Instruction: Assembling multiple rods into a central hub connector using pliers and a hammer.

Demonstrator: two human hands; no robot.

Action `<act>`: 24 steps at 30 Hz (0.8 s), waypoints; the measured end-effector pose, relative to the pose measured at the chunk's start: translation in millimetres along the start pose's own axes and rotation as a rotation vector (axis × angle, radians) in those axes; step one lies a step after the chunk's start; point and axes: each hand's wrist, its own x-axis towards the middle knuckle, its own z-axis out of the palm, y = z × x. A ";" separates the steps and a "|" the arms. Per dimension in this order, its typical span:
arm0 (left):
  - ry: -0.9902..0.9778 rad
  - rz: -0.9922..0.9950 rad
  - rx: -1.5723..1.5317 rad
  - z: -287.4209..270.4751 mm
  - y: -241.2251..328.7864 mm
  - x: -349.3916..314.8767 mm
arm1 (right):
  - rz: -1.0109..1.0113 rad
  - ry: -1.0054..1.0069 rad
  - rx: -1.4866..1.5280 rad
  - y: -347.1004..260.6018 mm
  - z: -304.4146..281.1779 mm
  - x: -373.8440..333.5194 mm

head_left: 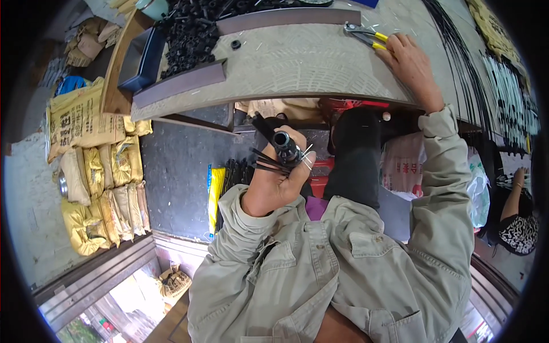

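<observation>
Head view shows our left hand [281, 182] gripping black tubes [287, 151] beside the bench [297, 68], which could slip out if its hold loosens, while our right hand [409, 64] touches pliers [361, 30] on top, its grip hard to judge.

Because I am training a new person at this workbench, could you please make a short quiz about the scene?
1. Which hand is nearest to the yellow-handled pliers?
2. True or false: the left hand is empty.
3. Where on the table does the heap of small black parts mostly lie?
(a) right end
(b) left end
(c) front right corner

Key:
1. The right hand; its fingers are at the handles.
2. False; it holds a dark tube, with the open end facing up toward the camera.
3. (b) left end.
</observation>
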 end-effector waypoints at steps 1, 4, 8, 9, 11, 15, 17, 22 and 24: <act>0.030 0.005 -0.049 2.4 1.7 -0.6 | -0.072 0.056 -0.051 2.9 -1.7 1.5; 0.103 0.015 -0.094 2.2 1.7 -8.1 | 0.345 -0.038 0.581 -15.6 -17.5 -14.6; 0.166 0.046 -0.027 2.6 7.9 -15.2 | -0.135 -0.088 0.907 -91.9 -77.7 -61.6; 0.173 0.047 -0.025 1.5 8.9 -17.2 | -0.195 -0.024 0.729 -105.6 -89.8 -65.0; 0.124 0.047 0.066 0.6 10.5 -22.1 | -0.302 0.098 0.268 -117.3 -106.6 -71.6; 0.101 0.069 0.059 0.6 5.5 -26.8 | -0.411 0.476 -0.191 -119.4 -104.3 -72.7; 0.073 0.017 0.008 -1.0 1.0 -30.9 | -0.439 0.506 -0.259 -124.0 -109.1 -75.0; 0.157 0.100 0.045 0.9 9.1 -29.3 | -0.434 0.742 -0.319 -130.3 -86.7 -74.2; 0.172 0.088 0.022 1.6 6.8 -34.5 | -0.358 0.691 -0.277 -141.5 -81.0 -85.8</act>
